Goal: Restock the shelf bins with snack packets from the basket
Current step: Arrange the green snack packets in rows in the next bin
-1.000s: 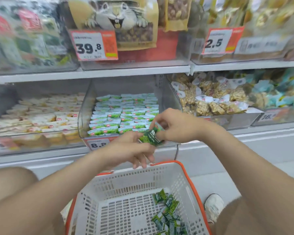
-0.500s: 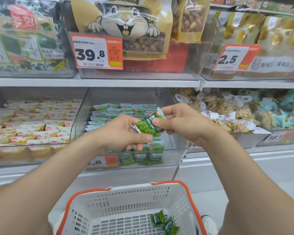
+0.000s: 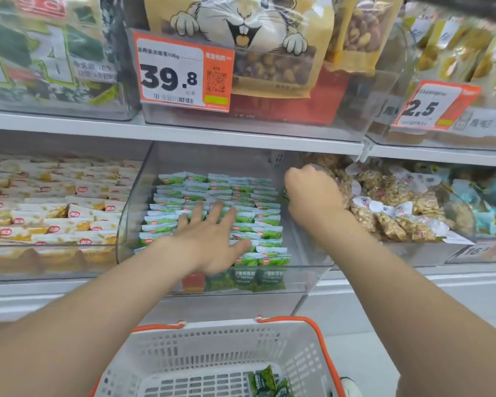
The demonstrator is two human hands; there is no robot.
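Observation:
A clear shelf bin (image 3: 312, 276) in the middle holds rows of green snack packets (image 3: 241, 193). My left hand (image 3: 212, 239) lies flat with spread fingers on top of those rows. My right hand (image 3: 312, 193) is curled at the bin's right side, and a sliver of a green packet (image 3: 285, 196) shows at its fingers. Below, the white basket with orange rim (image 3: 166, 351) holds a few green packets (image 3: 265, 382) in its near right corner.
The bin to the left holds white and yellow packets (image 3: 58, 213). To the right is a bin of nut clusters (image 3: 390, 213). Above hang large nut bags with price tags 39.8 (image 3: 181, 75) and 2.5 (image 3: 430, 107). A white shoe (image 3: 351, 386) shows beside the basket.
Both hands rose from above the basket into the green bin. They separated: the left let go of the packet and flattened on the rows, the right carried it to the bin's right side.

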